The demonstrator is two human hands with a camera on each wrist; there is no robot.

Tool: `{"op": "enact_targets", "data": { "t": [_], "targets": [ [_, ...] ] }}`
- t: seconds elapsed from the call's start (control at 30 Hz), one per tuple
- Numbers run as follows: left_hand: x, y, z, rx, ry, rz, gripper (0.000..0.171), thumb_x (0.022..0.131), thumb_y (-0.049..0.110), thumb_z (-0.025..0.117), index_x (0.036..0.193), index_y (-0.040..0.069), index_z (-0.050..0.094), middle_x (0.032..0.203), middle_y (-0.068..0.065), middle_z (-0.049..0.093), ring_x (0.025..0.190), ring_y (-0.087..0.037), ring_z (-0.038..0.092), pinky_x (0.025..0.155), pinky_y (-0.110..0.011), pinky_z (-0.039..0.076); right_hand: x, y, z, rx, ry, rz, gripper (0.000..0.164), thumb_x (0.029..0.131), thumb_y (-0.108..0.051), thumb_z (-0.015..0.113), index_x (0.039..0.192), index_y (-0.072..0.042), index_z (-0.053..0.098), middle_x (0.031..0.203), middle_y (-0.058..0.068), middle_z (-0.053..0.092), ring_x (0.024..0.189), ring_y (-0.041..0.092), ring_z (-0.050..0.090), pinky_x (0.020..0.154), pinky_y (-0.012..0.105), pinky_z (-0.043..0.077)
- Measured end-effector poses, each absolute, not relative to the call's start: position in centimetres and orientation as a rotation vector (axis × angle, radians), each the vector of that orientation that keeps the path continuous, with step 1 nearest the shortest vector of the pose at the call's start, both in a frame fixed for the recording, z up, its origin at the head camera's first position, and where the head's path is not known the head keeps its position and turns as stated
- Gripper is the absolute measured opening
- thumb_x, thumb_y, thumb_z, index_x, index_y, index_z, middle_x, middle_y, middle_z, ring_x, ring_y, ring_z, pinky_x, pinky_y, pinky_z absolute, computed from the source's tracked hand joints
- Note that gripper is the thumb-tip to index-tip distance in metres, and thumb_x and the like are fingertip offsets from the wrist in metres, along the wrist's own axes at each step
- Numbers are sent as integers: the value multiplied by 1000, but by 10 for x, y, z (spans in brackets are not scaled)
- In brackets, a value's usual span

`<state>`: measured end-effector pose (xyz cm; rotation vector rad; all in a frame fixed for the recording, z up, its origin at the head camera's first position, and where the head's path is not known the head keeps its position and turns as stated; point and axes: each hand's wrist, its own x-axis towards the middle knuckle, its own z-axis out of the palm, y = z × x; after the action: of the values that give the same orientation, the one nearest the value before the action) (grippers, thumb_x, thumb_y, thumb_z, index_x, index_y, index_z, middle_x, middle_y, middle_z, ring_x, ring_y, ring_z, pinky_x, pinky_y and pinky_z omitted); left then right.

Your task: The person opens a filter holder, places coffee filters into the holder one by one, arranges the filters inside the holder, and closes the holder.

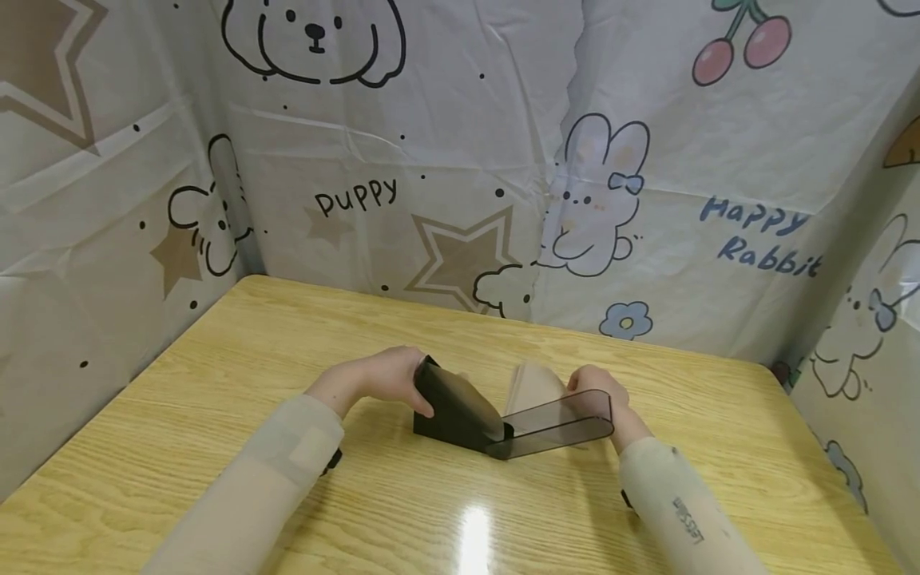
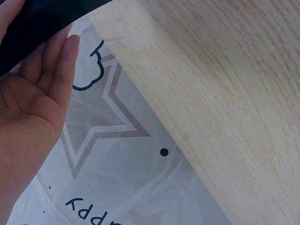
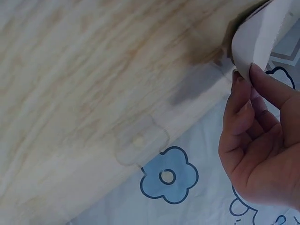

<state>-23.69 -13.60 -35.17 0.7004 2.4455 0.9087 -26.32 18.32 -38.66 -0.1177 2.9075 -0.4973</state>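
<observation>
A black filter holder stands on the table with its smoky see-through lid swung out to the right. My left hand grips the holder's left end, thumb on the near side and fingers behind. In the left wrist view, the fingers of the left hand lie along the black wall. Just behind the lid, my right hand pinches pale brown paper coffee filters. The right wrist view shows thumb and fingertips on the rounded edge of the filters. The lid partly overlaps them in the head view.
The wooden table reaches back to a printed cloth that hangs behind it and along both sides. A small dark object sits by the back right corner.
</observation>
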Motion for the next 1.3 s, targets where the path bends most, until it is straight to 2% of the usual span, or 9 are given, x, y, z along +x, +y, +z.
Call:
{"op": "enact_targets", "data": {
  "t": [0.1, 0.17, 0.4, 0.53, 0.73, 1.0, 1.17, 1.3],
  "targets": [
    [-237, -136, -352, 710, 2448, 907, 24, 74, 9, 77, 67, 14, 55, 59, 7, 44, 56, -9, 36, 56, -23, 34, -258, 182, -376, -119, 2918, -503, 14, 84, -17, 59, 82, -7, 68, 85, 8, 67, 73, 21, 57, 58, 32, 42],
    [-238, -137, -352, 713, 2450, 906, 24, 74, 9, 77, 67, 14, 54, 59, 7, 43, 56, -9, 36, 56, -23, 34, -254, 181, -369, -118, 2918, -533, 15, 84, -18, 60, 84, -6, 68, 87, 10, 67, 74, 22, 58, 58, 32, 42],
    [-238, -137, -353, 711, 2449, 906, 20, 74, 8, 77, 71, 13, 58, 63, 7, 50, 59, -8, 40, 58, -23, 37, -254, 194, -356, -135, 2845, -861, 15, 85, -14, 64, 83, 1, 64, 69, 4, 60, 59, 14, 51, 54, 26, 41],
    [-238, -136, -354, 710, 2451, 906, 19, 74, 9, 77, 71, 13, 58, 64, 7, 51, 59, -8, 40, 58, -23, 37, -254, 204, -346, -135, 2830, -963, 15, 87, -15, 63, 86, 0, 65, 74, 4, 61, 61, 15, 54, 56, 26, 43],
    [-238, -136, -354, 716, 2451, 902, 22, 75, 9, 77, 68, 14, 56, 60, 7, 45, 56, -8, 37, 56, -23, 35, -251, 215, -327, -155, 2896, -945, 18, 89, -20, 62, 90, -1, 65, 76, 4, 63, 62, 16, 53, 58, 28, 41],
    [-239, -137, -353, 737, 2440, 913, 19, 75, 9, 77, 72, 11, 59, 64, 7, 50, 59, -8, 40, 58, -23, 37, -244, 217, -305, -183, 2902, -1018, 24, 90, -20, 62, 96, 3, 64, 78, 4, 65, 61, 15, 54, 60, 29, 42],
    [-239, -137, -353, 733, 2450, 904, 23, 75, 10, 77, 69, 12, 55, 61, 7, 44, 56, -8, 37, 56, -22, 35, -241, 217, -294, -169, 2897, -1052, 25, 91, -20, 61, 97, 4, 63, 78, 2, 63, 63, 12, 53, 58, 28, 42],
    [-239, -136, -353, 726, 2453, 899, 21, 74, 9, 77, 70, 12, 56, 62, 6, 46, 57, -8, 39, 57, -22, 36, -237, 215, -287, -156, 2891, -1066, 24, 91, -21, 61, 96, 2, 61, 74, 0, 61, 64, 13, 55, 55, 27, 43]
  ]
}}
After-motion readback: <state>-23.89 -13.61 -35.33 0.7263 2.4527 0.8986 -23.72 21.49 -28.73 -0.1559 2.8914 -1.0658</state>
